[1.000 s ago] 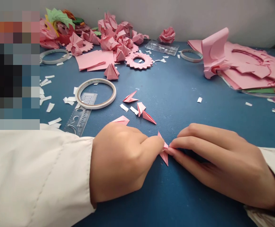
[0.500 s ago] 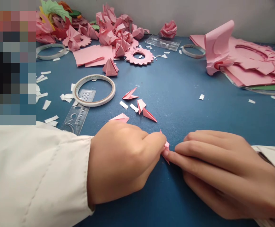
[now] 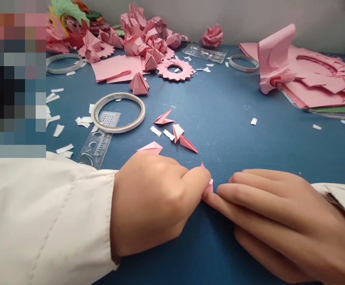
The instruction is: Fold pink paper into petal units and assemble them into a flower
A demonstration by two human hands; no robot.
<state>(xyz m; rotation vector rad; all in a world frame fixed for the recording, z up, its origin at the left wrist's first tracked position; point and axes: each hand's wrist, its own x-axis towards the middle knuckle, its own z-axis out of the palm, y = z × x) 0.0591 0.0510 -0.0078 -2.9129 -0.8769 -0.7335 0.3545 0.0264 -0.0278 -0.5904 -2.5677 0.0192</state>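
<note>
A small folded pink paper piece is pinched in my left hand, just above the blue tabletop; the thumb covers most of it. My right hand comes in from the right with fingers stretched out. One of its fingertips presses the lower end of the pink piece, and the other fingers hold nothing. Beyond my left hand lie several similar folded pink pieces, with another folded piece right by its knuckles. White paper strips lie among them.
A tape roll rests over a clear ruler. Crumpled pink paper shapes and a pleated ring stand at the back. Stacked pink paper is on the right. A blurred block hides the upper left.
My right hand has shifted slightly down and its fingertip has slid left along the folded paper, covering its lower tip. My left hand has barely moved.
</note>
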